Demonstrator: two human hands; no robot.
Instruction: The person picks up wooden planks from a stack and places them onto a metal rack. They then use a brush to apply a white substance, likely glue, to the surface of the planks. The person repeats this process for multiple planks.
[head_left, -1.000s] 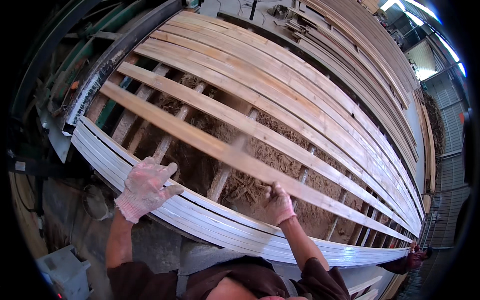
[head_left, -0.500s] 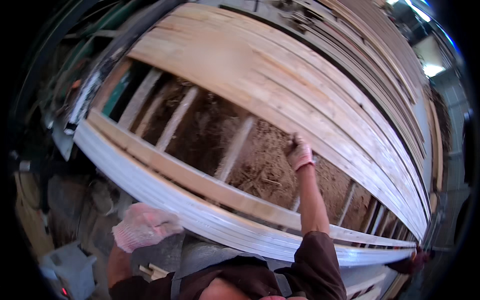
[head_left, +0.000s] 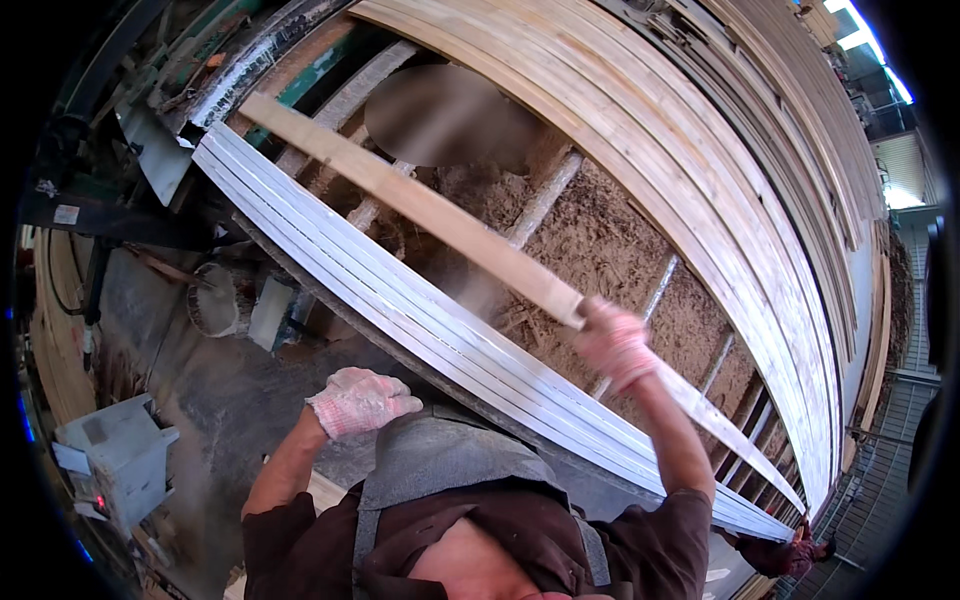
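My right hand (head_left: 615, 343), in a pinkish-white knit glove, is closed around a long, narrow wooden board (head_left: 440, 213). The board lies slantwise over the gap between a near stack of pale boards (head_left: 420, 325) and a far row of boards (head_left: 640, 150). My left hand (head_left: 362, 402), gloved alike, is held in front of my grey apron (head_left: 450, 470), just short of the near stack. Its fingers are curled together and nothing shows in them.
Metal crossbars (head_left: 545, 200) span the gap above heaped sawdust (head_left: 600, 235). A grey box-shaped machine (head_left: 115, 455) with a red light stands at lower left, near a log end (head_left: 217, 300). A co-worker (head_left: 790, 555) is at the boards' far right end.
My right hand has gone from the far row's edge to a grip on the narrow board, which now lies farther from the near stack, over the gap. My view has shifted.
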